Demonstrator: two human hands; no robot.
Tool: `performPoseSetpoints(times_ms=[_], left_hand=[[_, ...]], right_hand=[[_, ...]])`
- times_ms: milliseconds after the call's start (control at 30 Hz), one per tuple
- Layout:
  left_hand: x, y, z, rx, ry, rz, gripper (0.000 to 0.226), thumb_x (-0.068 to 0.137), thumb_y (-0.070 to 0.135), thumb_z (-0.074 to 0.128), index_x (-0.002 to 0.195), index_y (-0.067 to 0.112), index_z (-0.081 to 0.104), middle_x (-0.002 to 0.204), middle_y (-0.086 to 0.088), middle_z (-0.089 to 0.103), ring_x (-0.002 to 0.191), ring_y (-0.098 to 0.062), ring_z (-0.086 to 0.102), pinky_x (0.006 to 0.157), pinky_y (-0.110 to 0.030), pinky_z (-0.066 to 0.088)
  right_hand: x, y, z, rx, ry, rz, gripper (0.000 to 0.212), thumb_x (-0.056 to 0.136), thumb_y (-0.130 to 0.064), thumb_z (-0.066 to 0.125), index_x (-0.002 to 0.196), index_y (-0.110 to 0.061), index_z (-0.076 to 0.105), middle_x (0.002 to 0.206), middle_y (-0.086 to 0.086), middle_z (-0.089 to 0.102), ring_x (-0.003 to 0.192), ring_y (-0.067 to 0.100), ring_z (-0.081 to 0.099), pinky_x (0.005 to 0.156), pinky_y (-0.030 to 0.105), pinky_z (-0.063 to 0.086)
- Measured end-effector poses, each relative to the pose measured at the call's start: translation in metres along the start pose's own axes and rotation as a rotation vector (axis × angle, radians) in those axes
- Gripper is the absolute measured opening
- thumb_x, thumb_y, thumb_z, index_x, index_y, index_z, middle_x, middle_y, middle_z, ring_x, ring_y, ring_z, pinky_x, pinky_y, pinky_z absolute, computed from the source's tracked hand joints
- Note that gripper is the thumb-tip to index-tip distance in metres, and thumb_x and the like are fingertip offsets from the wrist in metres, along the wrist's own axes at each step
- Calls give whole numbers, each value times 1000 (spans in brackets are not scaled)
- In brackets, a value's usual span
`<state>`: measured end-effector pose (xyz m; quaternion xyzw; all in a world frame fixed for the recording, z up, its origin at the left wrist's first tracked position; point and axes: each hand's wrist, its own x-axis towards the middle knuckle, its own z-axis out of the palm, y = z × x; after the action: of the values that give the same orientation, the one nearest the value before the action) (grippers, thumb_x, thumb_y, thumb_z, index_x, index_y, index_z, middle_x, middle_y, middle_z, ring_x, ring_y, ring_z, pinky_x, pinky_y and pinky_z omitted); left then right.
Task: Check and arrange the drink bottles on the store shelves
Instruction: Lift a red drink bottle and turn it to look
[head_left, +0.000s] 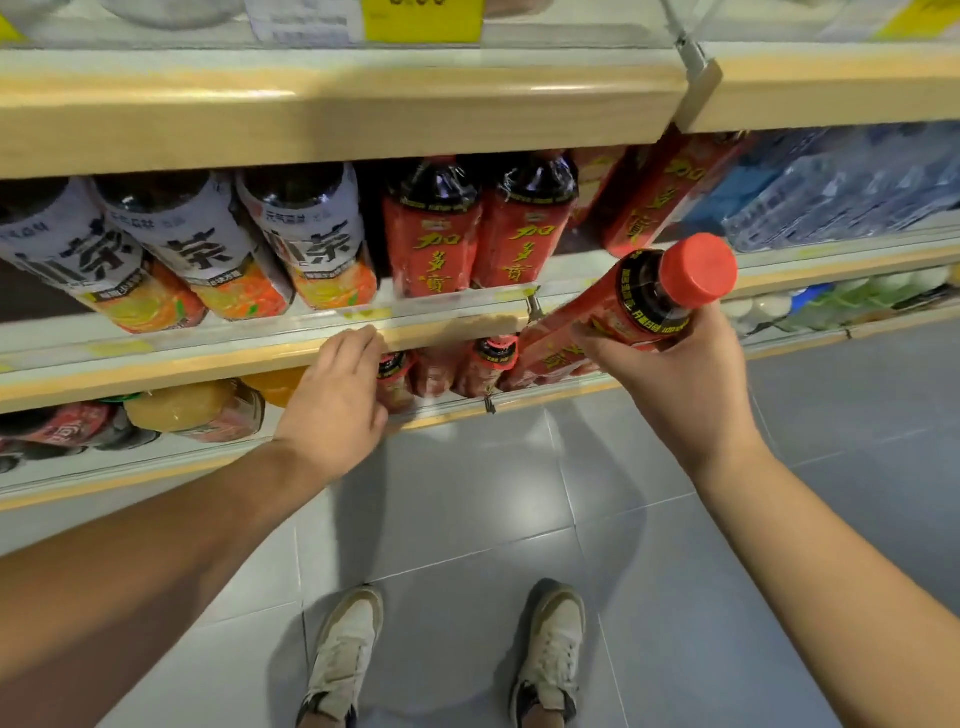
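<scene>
My right hand (670, 379) grips a red-labelled drink bottle (631, 306) with a red cap, tilted with the cap pointing up and to the right, in front of the shelves. My left hand (340, 400) reaches under the edge of the middle shelf (234, 358); its fingers curl toward small red-labelled bottles (488, 364) on the lower shelf, and whether it holds one is hidden. On the middle shelf stand two upright red-labelled bottles (472, 239), with three white-and-orange tea bottles (197, 254) to their left.
A leaning red bottle (660, 197) and wrapped blue water packs (841, 182) fill the middle shelf's right side. Yellow and orange juice bottles (192, 410) lie at lower left. The upper shelf edge (332, 119) overhangs. Grey tiled floor (467, 519) and my shoes are below.
</scene>
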<state>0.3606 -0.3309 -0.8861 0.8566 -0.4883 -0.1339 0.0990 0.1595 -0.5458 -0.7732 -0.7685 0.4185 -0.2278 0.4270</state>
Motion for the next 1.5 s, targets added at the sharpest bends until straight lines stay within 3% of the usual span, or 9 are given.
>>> performPoseSetpoints(times_ms=[100,200,367,667,733,933,1200,1367,1500], left_hand=[[10,21,6,-2,27,-48,70,79,8,66,144,-2,41,147,-19,41,136,-37,34,119,-45,28],[18,42,12,-2,32,-82,69,81,9,68,143,-3,42,147,-20,42,136,-37,35,119,-46,27],[40,95,20,-83,58,-130,66,85,12,68,144,-2,42,151,-19,40,140,-36,34,119,-46,27],[72,146,29,-93,4,-98,69,88,15,65,150,2,37,155,-16,35,144,-32,30,119,-46,29],[80,156,32,-52,-14,-19,69,87,13,64,150,0,37,154,-18,37,143,-34,33,119,-44,29],[110,182,39,-10,-81,64,74,88,20,59,154,5,29,160,-11,27,148,-28,23,122,-39,20],[116,189,42,23,-85,86,75,84,11,57,153,1,31,154,-17,37,142,-34,33,118,-45,30],[117,189,41,55,-102,89,76,82,11,59,153,2,32,153,-16,38,140,-33,35,117,-45,32],[117,187,42,66,-107,96,77,81,10,58,153,2,31,152,-16,39,139,-34,35,117,-44,31]], right_hand=[[11,18,-25,-23,-11,-10,58,70,-40,92,119,-24,66,104,-14,75,97,-2,69,80,11,52],[25,34,-47,11,-1,4,65,66,-41,93,122,-26,63,105,-15,75,99,0,70,90,27,57],[51,52,-89,21,-31,-22,67,61,-51,90,117,-27,61,100,-25,72,96,-7,68,81,12,51],[94,79,-133,-21,-78,-26,55,70,-32,91,117,-17,65,104,-8,75,94,13,72,88,45,59],[101,82,-138,-16,-69,-27,55,70,-32,90,116,-18,64,104,-7,75,94,17,72,87,43,59],[126,85,-151,53,-11,-75,63,71,-32,93,124,-18,62,111,-9,74,104,5,69,96,28,54],[159,85,-154,50,-51,-139,68,71,-28,94,127,-11,60,117,-1,73,111,13,68,103,39,52],[169,84,-150,30,-57,-172,69,71,-32,94,128,-12,62,117,-6,73,110,5,68,99,24,52],[175,89,-142,-1,-95,-160,68,72,-30,93,129,-13,60,118,-6,71,113,7,66,102,27,51]])
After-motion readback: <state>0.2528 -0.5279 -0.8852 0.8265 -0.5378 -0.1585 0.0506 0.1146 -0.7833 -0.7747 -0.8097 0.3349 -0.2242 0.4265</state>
